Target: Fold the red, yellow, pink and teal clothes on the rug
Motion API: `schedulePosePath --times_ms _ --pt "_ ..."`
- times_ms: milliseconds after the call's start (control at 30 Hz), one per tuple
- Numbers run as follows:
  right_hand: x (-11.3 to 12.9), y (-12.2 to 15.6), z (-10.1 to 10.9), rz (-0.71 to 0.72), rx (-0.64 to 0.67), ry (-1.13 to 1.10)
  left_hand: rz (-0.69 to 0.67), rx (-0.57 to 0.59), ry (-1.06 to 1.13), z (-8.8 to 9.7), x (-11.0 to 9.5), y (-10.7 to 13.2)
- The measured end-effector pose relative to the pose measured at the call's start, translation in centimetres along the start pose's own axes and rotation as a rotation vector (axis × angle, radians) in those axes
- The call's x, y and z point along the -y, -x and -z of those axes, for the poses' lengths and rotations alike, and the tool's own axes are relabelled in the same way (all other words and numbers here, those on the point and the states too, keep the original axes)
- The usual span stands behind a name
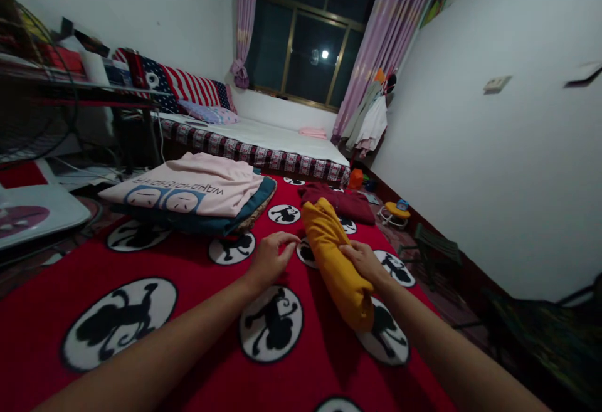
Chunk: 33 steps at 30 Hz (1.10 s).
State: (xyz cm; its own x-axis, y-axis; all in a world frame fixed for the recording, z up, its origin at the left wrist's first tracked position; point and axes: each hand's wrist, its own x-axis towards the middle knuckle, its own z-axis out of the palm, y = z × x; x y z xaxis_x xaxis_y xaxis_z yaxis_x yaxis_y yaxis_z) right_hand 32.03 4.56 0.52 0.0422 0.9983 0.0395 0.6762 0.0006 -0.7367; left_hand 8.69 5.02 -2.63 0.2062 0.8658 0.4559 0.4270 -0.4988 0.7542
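Note:
A mustard-yellow garment, folded into a long narrow bundle, slants over the red blanket with its white circles and black monkey figures. My right hand grips the bundle along its right side, thumb on top and the other fingers hidden. Left of it, my left hand hovers over the blanket with thumb and fingers apart, holding nothing. Beyond the yellow bundle lies a folded dark red garment. On the left, a pink printed shirt tops a stack of folded clothes, with a teal garment beneath.
A bed stands under the window. To the left are a cluttered desk and a white plastic seat. On the right are a small yellow stool, a dark folding stool and clothes hanging by the curtain.

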Motion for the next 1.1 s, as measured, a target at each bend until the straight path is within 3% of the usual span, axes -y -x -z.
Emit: schedulePosePath --times_ms 100,200,300,433,533,600,700,833,933,1100 --pt "-2.5 -0.7 2.1 -0.03 -0.137 -0.294 -0.035 0.078 -0.249 -0.6 3.2 -1.2" --pt "-3.3 -3.0 4.6 -0.015 -0.277 -0.336 -0.071 0.175 -0.363 -1.6 4.5 -1.0" --pt "-2.6 -8.0 7.4 0.055 -0.353 -0.178 -0.097 0.195 -0.378 -2.1 4.4 -0.6" --pt "-1.1 -17.5 10.1 0.112 -0.448 0.146 -0.062 0.214 -0.351 -2.1 4.5 -0.6" --pt "-0.9 -23.7 9.8 0.049 -0.518 0.5 -0.048 0.221 -0.317 -2.1 4.7 -0.7" --pt "-1.6 -26.2 8.4 -0.038 -0.448 0.595 -0.038 0.228 -0.306 -2.0 4.7 -0.7" --pt "-3.9 -27.2 5.9 -0.149 -0.368 0.465 -0.019 0.234 -0.311 -2.1 4.6 -0.7" --pt "-7.5 -25.9 4.0 -0.194 -0.5 0.357 0.002 0.239 -0.32 -2.3 4.5 -0.8" --pt "-8.8 -25.6 4.6 -0.153 -0.544 0.318 -0.001 0.23 -0.319 -2.4 4.6 -0.8" --pt "-8.1 -26.4 6.9 -0.093 -0.655 0.301 -0.012 0.223 -0.324 -2.4 4.9 -0.7"
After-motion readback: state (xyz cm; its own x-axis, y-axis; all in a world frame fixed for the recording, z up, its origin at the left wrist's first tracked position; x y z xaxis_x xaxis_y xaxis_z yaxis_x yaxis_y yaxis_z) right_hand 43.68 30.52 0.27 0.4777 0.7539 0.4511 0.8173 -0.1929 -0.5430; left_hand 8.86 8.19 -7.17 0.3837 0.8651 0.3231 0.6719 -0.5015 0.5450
